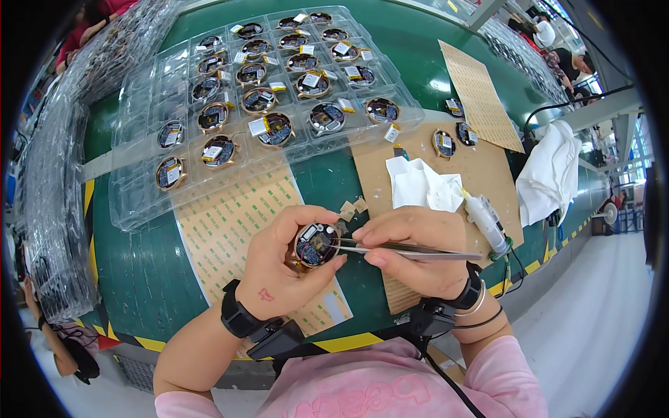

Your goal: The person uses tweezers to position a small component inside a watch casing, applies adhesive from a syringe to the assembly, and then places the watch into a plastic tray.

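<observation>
My left hand [282,268] holds an open round watch case [316,245] between thumb and fingers, its dark circuit parts facing up. Metal tweezers [418,251] are pinched in my right hand [414,240], with their tips reaching into the case. Whether the tips grip a part is too small to tell. Beneath my left hand lies a tan sheet of adhesive pieces [230,223] with green print. Small tan scraps [353,208] rest just beyond the case.
A clear plastic tray [132,195] of several watch cases fills the far left. On brown cardboard [376,164] at right are white wipes [421,184], a white dispenser tube [488,224] and loose watch cases [444,143]. A white cloth [550,171] and another adhesive sheet [481,94] lie beyond.
</observation>
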`<state>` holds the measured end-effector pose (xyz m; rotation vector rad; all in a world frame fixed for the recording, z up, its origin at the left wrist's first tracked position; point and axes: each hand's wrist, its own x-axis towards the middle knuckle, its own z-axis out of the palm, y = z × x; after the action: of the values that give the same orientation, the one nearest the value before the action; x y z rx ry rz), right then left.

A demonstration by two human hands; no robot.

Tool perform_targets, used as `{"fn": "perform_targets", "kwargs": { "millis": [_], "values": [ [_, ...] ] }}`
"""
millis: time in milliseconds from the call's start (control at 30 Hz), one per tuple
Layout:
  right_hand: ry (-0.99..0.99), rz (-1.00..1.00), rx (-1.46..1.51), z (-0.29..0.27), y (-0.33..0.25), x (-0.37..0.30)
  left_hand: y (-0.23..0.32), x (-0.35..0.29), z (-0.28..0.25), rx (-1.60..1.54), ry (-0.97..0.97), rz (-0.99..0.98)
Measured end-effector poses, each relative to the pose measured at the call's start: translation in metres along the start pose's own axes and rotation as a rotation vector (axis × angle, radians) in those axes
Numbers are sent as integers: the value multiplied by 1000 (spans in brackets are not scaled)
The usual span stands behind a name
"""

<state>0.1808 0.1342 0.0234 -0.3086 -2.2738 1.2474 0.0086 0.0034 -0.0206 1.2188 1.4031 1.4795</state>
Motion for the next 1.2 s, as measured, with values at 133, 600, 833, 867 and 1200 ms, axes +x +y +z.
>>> {"fn": "perform_targets", "kwargs": {
  "millis": [133,600,833,867,1200],
  "values": [
    [-4,-44,-11,2,0,1,-2,1,0,44,-3,8],
    [46,273,409,14,16,-4,-8,-1,-4,68,-74,14],
    [54,490,615,11,14,0,-5,0,-7,130,-137,62],
    [55,510,626,10,14,0,-5,1,-7,130,-137,62],
    [35,587,722,8,16,2,-1,2,-5,45,-137,78]
  ]
}}
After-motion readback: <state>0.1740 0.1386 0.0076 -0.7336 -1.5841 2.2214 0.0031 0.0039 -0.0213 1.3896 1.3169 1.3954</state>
